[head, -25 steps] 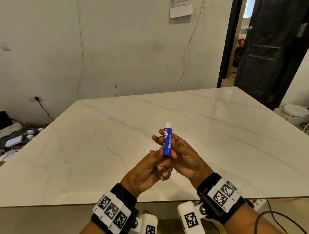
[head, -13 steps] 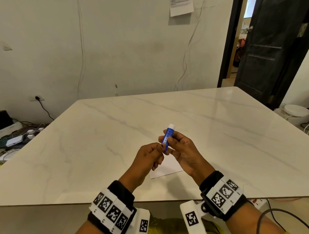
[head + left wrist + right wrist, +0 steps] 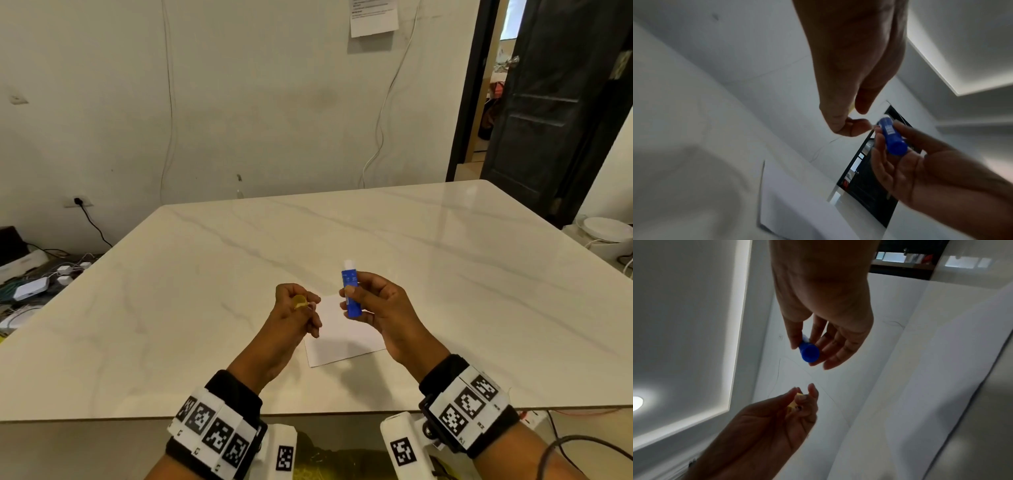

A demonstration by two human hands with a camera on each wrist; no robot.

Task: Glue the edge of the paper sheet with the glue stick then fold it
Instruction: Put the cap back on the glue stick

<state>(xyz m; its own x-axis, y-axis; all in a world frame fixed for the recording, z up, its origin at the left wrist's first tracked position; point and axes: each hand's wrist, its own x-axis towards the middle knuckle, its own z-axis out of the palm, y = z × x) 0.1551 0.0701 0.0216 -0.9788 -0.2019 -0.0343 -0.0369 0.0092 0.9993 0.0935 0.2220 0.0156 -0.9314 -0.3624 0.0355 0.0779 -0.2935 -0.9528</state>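
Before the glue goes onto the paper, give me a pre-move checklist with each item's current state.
1. Cap off: ok. The left hand pinches the small yellow cap, apart from the stick.
2. Grip on the blue glue stick: ok. The right hand holds it upright, white end up.
3. Glue wound out enough: cannot tell.
4. White paper sheet flat on the marble table: ok.
5. Paper held down: not ok. Neither hand touches it.
6. Stick aimed at the paper edge: not ok. Its tip points up, away from the sheet.
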